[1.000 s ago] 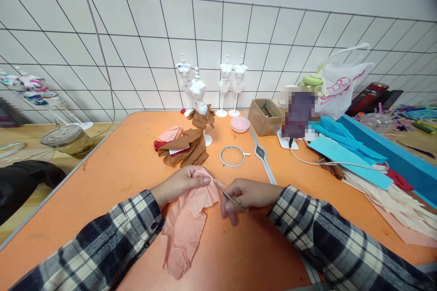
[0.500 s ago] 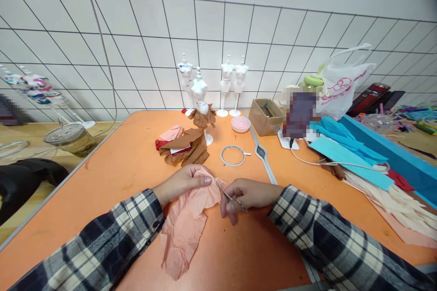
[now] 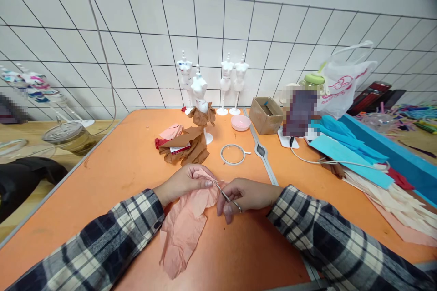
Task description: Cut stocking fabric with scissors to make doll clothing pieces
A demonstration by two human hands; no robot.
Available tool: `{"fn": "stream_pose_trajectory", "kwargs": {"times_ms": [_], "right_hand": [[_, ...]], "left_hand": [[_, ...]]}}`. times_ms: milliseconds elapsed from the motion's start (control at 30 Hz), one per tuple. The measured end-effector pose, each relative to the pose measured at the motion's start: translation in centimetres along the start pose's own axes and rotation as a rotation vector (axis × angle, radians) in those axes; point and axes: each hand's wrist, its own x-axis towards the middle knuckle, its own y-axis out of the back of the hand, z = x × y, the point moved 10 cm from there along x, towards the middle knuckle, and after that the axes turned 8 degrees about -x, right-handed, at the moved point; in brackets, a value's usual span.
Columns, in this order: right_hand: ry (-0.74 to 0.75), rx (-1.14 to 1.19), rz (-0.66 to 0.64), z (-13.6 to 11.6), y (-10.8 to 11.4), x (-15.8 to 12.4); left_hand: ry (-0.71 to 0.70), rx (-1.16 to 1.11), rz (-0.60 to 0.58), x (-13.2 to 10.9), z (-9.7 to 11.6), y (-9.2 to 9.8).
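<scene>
My left hand (image 3: 186, 183) pinches the upper edge of a wrinkled pink crepe paper sheet (image 3: 184, 232), whose long end hangs down toward the table's near side. Close on its right, my right hand (image 3: 244, 198) is closed round a small pair of metal scissors (image 3: 225, 196). The scissor tips meet the paper right beside my left thumb. One finger loop shows under my right fingers. Whether the blades are apart, I cannot tell. Behind my hands stands a white mini dress form (image 3: 199, 87) wearing a ruffled brown paper skirt (image 3: 202, 116).
Beyond my hands lie crumpled brown paper (image 3: 186, 145), a round hoop (image 3: 233, 154) and a pink bowl (image 3: 241, 122). A cardboard box (image 3: 266, 118), a phone on a stand (image 3: 300, 113) and blue paper sheets (image 3: 351, 159) are at the right. More dress forms (image 3: 227, 82) stand by the wall.
My right hand and the scissors have shifted slightly left, the tips moving in closer to my left thumb. My left hand still holds the pink paper in nearly the same place.
</scene>
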Motion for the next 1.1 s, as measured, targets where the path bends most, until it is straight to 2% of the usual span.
{"fn": "stream_pose_trajectory", "kwargs": {"times_ms": [300,567,633,833,1100], "right_hand": [[-0.005,-0.015,0.008,0.5,-0.1,0.2],[0.007,-0.036,-0.04,0.5,-0.7,0.3],[0.016,-0.056,-0.044,0.4,-0.8,0.3],[0.055,-0.071,0.009,-0.4,-0.1,0.4],[0.054,-0.059,0.037,0.1,-0.1,0.6]], "left_hand": [[0.033,0.064,-0.007,-0.1,-0.1,-0.2],[-0.025,0.216,-0.206,-0.4,0.5,-2.8],[-0.02,0.215,-0.196,-0.5,0.5,-2.8],[-0.022,0.079,-0.047,-0.7,0.8,-1.2],[0.024,0.12,-0.106,-0.2,-0.2,-1.4]]}}
